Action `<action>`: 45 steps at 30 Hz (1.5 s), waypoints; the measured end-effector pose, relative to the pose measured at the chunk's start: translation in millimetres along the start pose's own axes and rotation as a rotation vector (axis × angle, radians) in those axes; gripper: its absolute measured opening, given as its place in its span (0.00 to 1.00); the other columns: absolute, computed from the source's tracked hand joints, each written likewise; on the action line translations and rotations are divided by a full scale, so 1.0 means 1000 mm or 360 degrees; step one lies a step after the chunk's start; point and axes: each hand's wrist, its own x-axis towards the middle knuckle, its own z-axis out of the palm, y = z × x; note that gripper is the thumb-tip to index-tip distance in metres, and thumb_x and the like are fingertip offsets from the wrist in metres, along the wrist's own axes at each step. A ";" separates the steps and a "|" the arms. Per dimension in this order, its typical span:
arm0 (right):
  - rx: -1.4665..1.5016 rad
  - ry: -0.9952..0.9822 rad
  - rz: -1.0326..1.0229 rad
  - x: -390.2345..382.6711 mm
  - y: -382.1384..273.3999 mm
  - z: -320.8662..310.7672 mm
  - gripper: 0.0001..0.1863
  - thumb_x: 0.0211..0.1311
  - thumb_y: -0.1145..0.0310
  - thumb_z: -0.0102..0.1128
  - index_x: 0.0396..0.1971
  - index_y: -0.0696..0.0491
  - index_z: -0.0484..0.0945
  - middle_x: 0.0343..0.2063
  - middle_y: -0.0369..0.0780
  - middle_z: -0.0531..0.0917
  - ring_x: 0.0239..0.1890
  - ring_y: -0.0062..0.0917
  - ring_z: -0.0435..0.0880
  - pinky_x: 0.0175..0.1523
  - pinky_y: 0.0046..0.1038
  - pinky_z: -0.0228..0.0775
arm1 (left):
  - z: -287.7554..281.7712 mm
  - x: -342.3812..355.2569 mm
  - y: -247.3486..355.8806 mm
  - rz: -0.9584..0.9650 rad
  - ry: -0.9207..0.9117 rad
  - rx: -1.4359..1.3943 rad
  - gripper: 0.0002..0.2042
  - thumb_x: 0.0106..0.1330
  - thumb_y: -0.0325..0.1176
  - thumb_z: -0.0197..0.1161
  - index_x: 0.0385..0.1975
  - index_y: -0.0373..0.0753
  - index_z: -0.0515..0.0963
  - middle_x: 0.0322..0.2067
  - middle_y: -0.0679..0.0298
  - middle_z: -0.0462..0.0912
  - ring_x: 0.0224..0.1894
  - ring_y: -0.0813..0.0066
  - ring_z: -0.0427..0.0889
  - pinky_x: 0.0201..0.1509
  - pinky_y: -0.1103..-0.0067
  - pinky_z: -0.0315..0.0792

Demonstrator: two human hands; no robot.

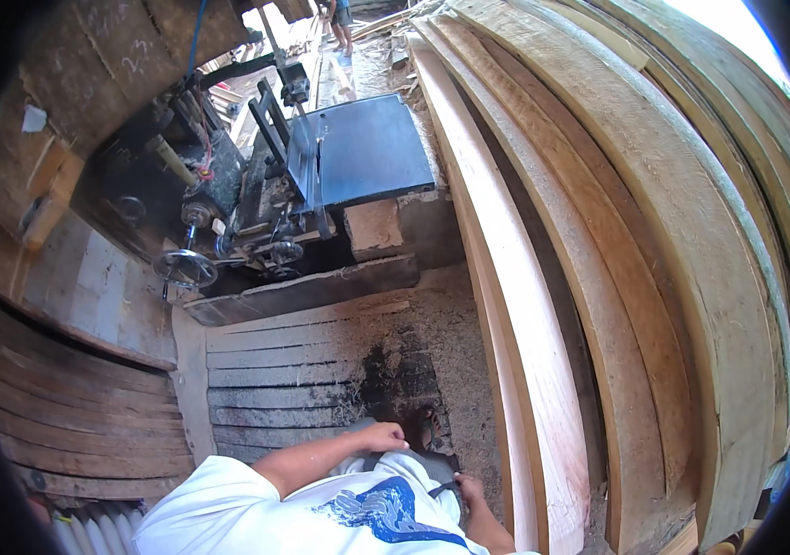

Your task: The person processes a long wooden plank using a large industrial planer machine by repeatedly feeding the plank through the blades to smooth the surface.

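My left hand (382, 437) is at the front of my waist, fingers curled in, over light grey cloth (409, 462). Whatever it may hold is hidden. Lower and to the right, my right hand (471, 487) is closed at the side of my waist, by the end of a dark strip (444, 487) on the clothing. What lies inside its fingers does not show. Ahead stands a band saw with a flat dark table (372, 148), a slotted black fence (276, 120) and a handwheel (186, 268). Both hands are well apart from it.
Long sawn planks (515, 250) stand in a row along my right. Sawdust (459, 324) covers the slatted wooden floor (275, 398). A low board (312, 294) edges the saw's base. Wooden boards (80, 416) are at the left. A person (341, 28) stands far off at the top.
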 end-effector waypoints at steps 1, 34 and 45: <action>-0.0098 -0.0033 -0.0050 0.002 0.013 -0.006 0.19 0.54 0.57 0.66 0.37 0.59 0.83 0.33 0.41 0.84 0.30 0.26 0.81 0.32 0.31 0.72 | 0.002 -0.010 -0.014 -0.0128 0.0098 -0.0082 0.23 0.56 0.54 0.63 0.38 0.38 0.80 0.37 0.55 0.83 0.41 0.64 0.82 0.45 0.71 0.74; 0.0171 0.1697 0.0153 -0.141 0.246 -0.320 0.37 0.60 0.40 0.51 0.47 0.64 0.76 0.47 0.54 0.79 0.50 0.44 0.78 0.54 0.39 0.68 | 0.337 -0.253 -0.216 -0.1133 0.0190 -0.1846 0.13 0.65 0.43 0.58 0.25 0.40 0.77 0.15 0.66 0.71 0.13 0.74 0.68 0.14 0.72 0.62; 0.1811 0.0083 -0.0502 -0.016 0.263 -0.329 0.52 0.57 0.25 0.27 0.68 0.54 0.52 0.67 0.45 0.58 0.67 0.39 0.59 0.67 0.39 0.53 | 0.081 -0.080 0.086 -0.0221 0.1130 -0.1216 0.14 0.64 0.43 0.60 0.40 0.40 0.75 0.30 0.66 0.80 0.26 0.81 0.76 0.26 0.82 0.70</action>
